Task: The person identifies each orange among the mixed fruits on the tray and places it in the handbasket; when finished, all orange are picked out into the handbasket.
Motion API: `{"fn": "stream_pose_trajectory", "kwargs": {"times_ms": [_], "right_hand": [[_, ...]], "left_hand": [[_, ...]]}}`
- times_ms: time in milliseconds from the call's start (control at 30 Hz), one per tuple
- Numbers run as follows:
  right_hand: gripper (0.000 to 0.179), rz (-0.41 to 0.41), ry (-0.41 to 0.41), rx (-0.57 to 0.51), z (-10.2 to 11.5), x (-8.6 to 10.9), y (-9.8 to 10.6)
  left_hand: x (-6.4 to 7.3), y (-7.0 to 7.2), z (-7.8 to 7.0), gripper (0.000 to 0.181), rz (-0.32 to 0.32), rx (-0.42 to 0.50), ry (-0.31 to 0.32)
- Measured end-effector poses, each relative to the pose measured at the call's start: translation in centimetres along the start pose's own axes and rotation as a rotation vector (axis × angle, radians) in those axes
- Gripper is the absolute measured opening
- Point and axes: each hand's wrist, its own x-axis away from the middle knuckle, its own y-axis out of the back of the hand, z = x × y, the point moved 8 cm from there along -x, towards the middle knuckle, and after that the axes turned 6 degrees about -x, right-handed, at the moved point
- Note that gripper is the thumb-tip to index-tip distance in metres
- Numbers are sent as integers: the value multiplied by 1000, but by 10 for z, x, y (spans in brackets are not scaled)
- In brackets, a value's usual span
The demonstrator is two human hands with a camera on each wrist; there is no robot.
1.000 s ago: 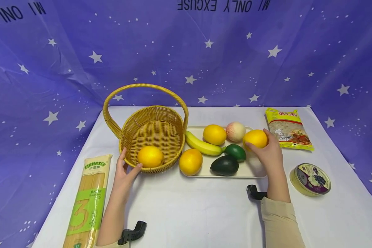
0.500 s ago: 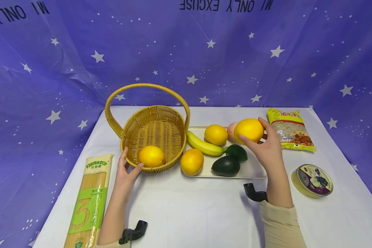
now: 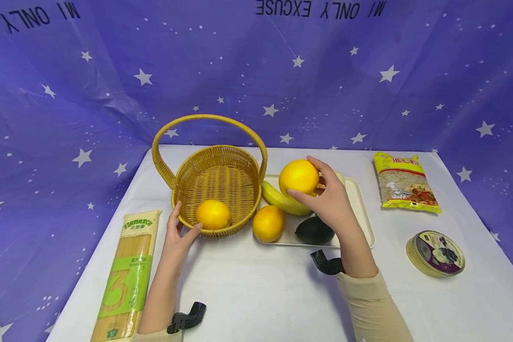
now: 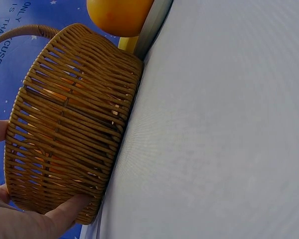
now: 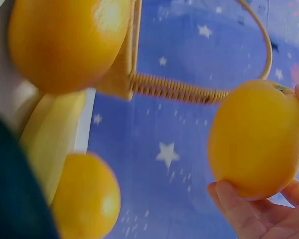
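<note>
My right hand point(image 3: 331, 204) grips an orange point(image 3: 298, 176) between thumb and fingers, above the tray's banana point(image 3: 282, 200). In the right wrist view the green stem end of the held orange point(image 5: 259, 142) shows. My left hand point(image 3: 177, 247) touches the front left of the wicker basket point(image 3: 220, 178), fingers spread; the left wrist view shows them against its woven outer wall point(image 4: 70, 129). One orange point(image 3: 213, 214) lies inside the basket. On the cream tray point(image 3: 363, 213) are another orange point(image 3: 268, 223) and a dark avocado point(image 3: 314, 230). My right hand covers other fruit there.
A spaghetti pack point(image 3: 128, 270) lies at the left. To the right are a yellow pasta bag point(image 3: 406, 183) and a round tin point(image 3: 437, 254). The basket's tall handle point(image 3: 209, 117) arches over it. A starry purple cloth point(image 3: 256, 71) hangs behind the table.
My right hand has lifted the orange from the tray's right side and carried it left toward the basket. My left hand has stayed at the basket.
</note>
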Motion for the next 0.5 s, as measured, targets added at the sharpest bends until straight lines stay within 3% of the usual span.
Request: {"fn": "stream_pose_trajectory", "kwargs": {"times_ms": [300,500], "right_hand": [[85,162,72,4,30,-14,-57],[85,263,133,41,34,-32,-106]], "left_hand": [[0,1,1,85,-9,-16,-2],[-1,2,3,86,-8,-11,0]]}}
